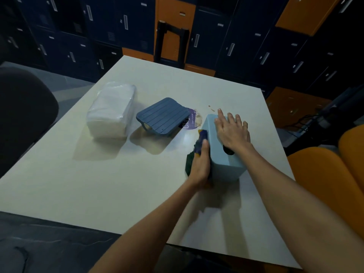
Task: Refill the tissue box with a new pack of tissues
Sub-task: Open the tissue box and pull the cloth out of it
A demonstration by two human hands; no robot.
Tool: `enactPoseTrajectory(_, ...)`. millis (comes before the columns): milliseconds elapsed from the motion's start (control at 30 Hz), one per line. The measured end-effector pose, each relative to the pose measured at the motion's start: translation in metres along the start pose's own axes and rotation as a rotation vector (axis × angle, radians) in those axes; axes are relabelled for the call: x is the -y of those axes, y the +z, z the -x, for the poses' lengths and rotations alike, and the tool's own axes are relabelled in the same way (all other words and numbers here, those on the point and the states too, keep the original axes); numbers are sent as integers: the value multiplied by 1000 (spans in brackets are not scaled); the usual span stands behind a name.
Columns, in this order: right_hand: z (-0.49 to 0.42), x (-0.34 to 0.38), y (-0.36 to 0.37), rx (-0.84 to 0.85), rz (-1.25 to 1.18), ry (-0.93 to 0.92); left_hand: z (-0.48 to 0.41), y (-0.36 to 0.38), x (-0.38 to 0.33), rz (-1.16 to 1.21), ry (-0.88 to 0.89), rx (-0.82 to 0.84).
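A light blue tissue box [226, 164] lies on the white table [98, 184] at the right, its dark slot facing up under my wrist. My right hand [231, 128] rests flat on top of it, fingers straight and spread. My left hand [200, 164] presses a dark blue and yellow cloth [201, 138] against the box's left side, fingers wrapped on the cloth. The box's dark blue ribbed lid [163, 115] lies apart at the table's middle. A clear-wrapped pack of white tissues [111, 111] sits further left.
A purple and white wrapper [194, 119] lies beside the lid. Small brown stains [211, 108] mark the table. An orange chair [325, 174] stands at the right, a dark chair [23, 107] at the left. Dark blue and orange lockers [118, 26] line the back.
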State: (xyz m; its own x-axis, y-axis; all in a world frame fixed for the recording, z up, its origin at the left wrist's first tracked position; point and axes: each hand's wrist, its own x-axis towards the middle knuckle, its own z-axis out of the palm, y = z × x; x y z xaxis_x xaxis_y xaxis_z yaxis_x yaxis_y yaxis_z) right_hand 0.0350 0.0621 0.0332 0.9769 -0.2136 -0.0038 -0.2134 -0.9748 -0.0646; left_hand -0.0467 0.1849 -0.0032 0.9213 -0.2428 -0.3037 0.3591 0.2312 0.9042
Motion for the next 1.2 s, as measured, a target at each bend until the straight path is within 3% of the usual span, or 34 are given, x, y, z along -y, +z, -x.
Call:
enactPoseTrajectory(133,1,1,0,1,-3,9,-28,5,7,42,-62,-101)
enactPoseTrajectory(267,1,1,0,1,-5,-11,15,15,20,20,-5,-177)
enactPoseTrajectory(400,2,0,0,-1,-7,-11,46,16,32,70,38,-146)
enactPoseTrajectory(667,3,0,1,-5,-8,15,-15,3,-8,85,-137,-47)
enactPoseTrajectory(900,4,-1,-1,3,-12,4,49,-17,8,11,-48,-11)
enactPoseTrajectory(1100,6,-5,-13,19,-70,-3,31,-62,-12,307,-42,-143)
enactPoseTrajectory(1200,27,-8,-17,-9,0,-168,22,-74,-14,354,-65,-149)
